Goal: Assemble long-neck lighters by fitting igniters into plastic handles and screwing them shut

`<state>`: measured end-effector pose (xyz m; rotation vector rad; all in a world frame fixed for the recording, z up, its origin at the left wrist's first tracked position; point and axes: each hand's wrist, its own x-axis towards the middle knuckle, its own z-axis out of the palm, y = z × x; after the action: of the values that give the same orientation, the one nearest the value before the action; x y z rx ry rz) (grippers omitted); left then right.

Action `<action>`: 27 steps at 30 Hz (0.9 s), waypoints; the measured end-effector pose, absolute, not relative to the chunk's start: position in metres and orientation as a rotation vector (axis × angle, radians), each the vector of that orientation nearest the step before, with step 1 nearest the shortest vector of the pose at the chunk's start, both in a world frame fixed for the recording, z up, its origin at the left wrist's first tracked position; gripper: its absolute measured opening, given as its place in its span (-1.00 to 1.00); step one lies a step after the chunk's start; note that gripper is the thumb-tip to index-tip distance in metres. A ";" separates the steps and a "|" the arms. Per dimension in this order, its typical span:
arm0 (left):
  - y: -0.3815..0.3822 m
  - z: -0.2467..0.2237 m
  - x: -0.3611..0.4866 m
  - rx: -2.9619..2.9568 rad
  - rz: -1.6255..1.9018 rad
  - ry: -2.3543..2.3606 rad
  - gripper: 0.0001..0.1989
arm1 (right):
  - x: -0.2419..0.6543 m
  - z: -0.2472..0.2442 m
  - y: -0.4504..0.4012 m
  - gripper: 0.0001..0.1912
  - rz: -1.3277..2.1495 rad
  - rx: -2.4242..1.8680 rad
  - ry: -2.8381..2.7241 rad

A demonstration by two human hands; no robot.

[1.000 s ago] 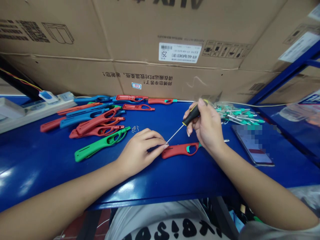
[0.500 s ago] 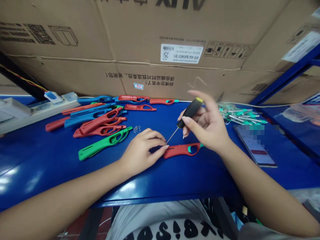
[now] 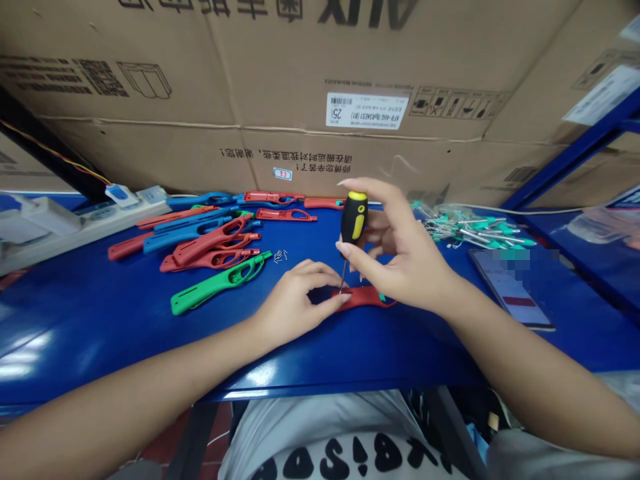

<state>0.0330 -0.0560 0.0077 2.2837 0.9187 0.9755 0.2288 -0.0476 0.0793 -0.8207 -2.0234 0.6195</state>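
A: Where is the red casing?
B: Flat on the blue bench, in front of the person, lying crosswise. Left end under the left fingertips; right end partly hidden behind the right wrist. A teal part shows near its loop.

A: Left hand?
B: Palm side down. Thumb and forefinger nearly meet at the casing's left end, around the shaft tip. Whether they pinch anything small there, cannot tell.

A: Right hand?
B: Fingers curled about the black-and-yellow handle of the screwdriver, thumb low on the handle, forefinger stretched out near its cap. Tool close to upright, top leaning slightly right. Shaft runs down to the casing's left end; exact seating of the tip hidden by the fingers.

A: Left side of bench?
B: Green casing nearest the left forearm; screws in a small scatter just beyond its tip. Behind it, a heap of red and blue casings, overlapping. Power strip at far left.

A: Right side?
B: Metal tubes with teal ends, loosely piled beyond the right forearm. Phone lies nearer, screen up. Large carton stands along the back, print upside down.
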 end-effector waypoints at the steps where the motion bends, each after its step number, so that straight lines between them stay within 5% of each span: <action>1: -0.056 0.008 0.033 2.282 0.940 0.936 -0.79 | 0.228 0.079 -0.048 -0.37 0.609 -0.818 -2.017; 4: -0.055 0.008 0.033 2.338 0.780 0.949 -0.59 | 0.226 0.070 -0.048 -0.39 0.605 -0.804 -1.967; 27: -0.054 0.006 0.032 2.427 0.653 0.890 -0.72 | 0.229 0.043 -0.051 -0.38 0.506 -0.731 -1.916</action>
<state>0.0316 -0.0545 0.0064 2.4265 0.8895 0.6532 0.2290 -0.0511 0.0435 -0.7313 -1.9156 0.5058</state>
